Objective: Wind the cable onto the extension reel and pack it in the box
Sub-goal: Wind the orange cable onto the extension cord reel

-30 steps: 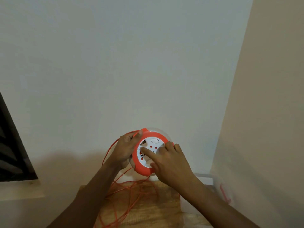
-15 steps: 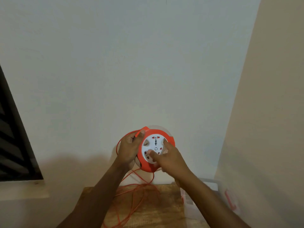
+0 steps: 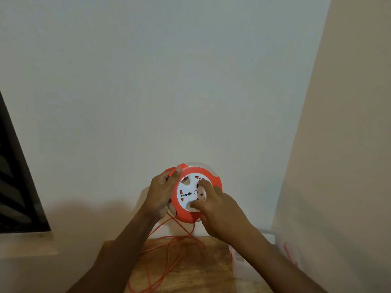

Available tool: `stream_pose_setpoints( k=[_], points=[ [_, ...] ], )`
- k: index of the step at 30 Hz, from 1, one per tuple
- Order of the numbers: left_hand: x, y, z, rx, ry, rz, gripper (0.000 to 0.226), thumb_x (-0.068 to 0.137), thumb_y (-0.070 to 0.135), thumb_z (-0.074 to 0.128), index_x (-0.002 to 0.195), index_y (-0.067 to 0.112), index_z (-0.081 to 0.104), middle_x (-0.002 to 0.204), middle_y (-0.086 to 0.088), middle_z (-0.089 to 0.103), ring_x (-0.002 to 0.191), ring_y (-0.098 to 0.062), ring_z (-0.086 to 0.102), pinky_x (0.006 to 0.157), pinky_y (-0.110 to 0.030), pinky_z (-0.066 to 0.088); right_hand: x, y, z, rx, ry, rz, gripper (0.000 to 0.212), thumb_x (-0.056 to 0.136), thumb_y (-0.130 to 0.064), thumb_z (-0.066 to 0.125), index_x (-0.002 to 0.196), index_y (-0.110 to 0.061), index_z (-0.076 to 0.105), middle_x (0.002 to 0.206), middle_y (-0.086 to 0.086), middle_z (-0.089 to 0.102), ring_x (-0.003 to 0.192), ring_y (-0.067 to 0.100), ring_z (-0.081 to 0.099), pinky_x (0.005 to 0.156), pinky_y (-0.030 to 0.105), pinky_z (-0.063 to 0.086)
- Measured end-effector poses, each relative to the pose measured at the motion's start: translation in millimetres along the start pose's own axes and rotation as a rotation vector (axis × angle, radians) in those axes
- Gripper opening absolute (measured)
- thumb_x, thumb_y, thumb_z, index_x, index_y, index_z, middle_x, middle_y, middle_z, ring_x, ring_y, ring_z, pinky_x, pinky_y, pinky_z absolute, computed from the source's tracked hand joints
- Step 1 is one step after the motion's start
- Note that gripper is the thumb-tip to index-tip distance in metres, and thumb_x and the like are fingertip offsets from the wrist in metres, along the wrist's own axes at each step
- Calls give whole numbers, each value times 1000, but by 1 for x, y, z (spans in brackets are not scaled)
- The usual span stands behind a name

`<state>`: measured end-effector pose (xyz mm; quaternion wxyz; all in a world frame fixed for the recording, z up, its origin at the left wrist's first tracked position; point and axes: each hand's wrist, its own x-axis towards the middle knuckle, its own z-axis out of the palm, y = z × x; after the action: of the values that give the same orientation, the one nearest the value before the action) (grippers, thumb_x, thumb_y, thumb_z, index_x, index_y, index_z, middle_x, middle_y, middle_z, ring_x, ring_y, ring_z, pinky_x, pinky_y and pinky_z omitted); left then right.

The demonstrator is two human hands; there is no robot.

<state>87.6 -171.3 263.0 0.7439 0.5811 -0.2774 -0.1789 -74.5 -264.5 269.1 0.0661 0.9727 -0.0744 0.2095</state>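
Note:
I hold a round orange extension reel (image 3: 213, 176) with a white socket face up in front of the wall. My left hand (image 3: 161, 192) grips its left rim, thumb on the orange edge. Fingers of my right hand (image 3: 218, 205) press on the white face, in its finger holes. Orange cable (image 3: 169, 248) hangs from the reel's underside and lies in loose loops on the wooden table (image 3: 211, 265) below. A clear plastic box (image 3: 273, 237) stands at the table's right end, partly hidden by my right forearm.
A white wall lies straight ahead and a beige wall (image 3: 338, 166) closes the right side. A dark window frame (image 3: 14, 187) with a ledge is at the left.
The white face has turned under my right fingers, with its sockets in new positions. My right hand shifted around the face. The left hand kept its grip.

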Motion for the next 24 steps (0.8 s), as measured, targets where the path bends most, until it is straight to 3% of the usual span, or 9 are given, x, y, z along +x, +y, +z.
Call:
stream_pose_setpoints(
  k=[5, 8, 12, 15, 17, 21, 24],
  points=[
    [-4, -3, -1, 61, -44, -10, 39, 81, 57, 66, 111, 33, 72, 105, 5, 82, 90, -25, 81, 70, -41, 67, -3, -2, -11, -160, -86, -173, 45, 82, -22, 76, 125, -23, 63, 160, 10, 21, 136, 39, 37, 105, 57, 37],
    [-6, -3, -1, 45, -31, -18, 39, 80, 58, 65, 109, 33, 73, 101, 6, 83, 88, -25, 81, 67, -39, 66, -5, -7, -12, -248, -119, -155, 55, 88, -24, 68, 139, -25, 48, 163, 11, 6, 139, 43, 27, 108, 61, 29],
    [-8, 2, -4, 49, -39, -4, 40, 79, 58, 65, 109, 32, 73, 99, 7, 83, 84, -24, 82, 62, -35, 65, -9, -10, -11, -266, -156, -92, 63, 94, -25, 60, 149, -26, 29, 163, 9, -2, 139, 44, 24, 109, 59, 29],
    [-10, 1, -2, 72, -33, 15, 42, 80, 59, 66, 111, 31, 73, 103, 5, 83, 87, -25, 81, 69, -40, 67, -8, -18, -8, -280, -159, -21, 63, 96, -28, 57, 149, -28, 24, 162, 15, 3, 135, 46, 30, 109, 58, 29],
    [-12, -1, 2, 93, -35, 35, 40, 81, 60, 66, 111, 34, 73, 106, 6, 82, 92, -24, 80, 74, -39, 67, -5, -22, -6, -285, -156, 49, 67, 97, -28, 55, 151, -29, 15, 157, 22, 17, 130, 48, 38, 108, 57, 31],
    [-18, -3, 5, 144, -12, 48, 41, 81, 64, 62, 112, 39, 69, 112, 9, 79, 96, -21, 78, 79, -36, 67, 2, -25, -10, -220, -228, 136, 76, 97, -34, 53, 154, -29, 3, 153, 19, 32, 131, 41, 44, 109, 52, 33],
    [-20, -3, 6, 146, -8, 76, 38, 80, 63, 63, 109, 40, 71, 108, 12, 79, 94, -19, 78, 73, -28, 66, 2, -25, -10, 62, -240, 283, 77, 96, -33, 55, 154, -27, 5, 151, 13, 38, 125, 34, 52, 102, 44, 45]
  ],
)
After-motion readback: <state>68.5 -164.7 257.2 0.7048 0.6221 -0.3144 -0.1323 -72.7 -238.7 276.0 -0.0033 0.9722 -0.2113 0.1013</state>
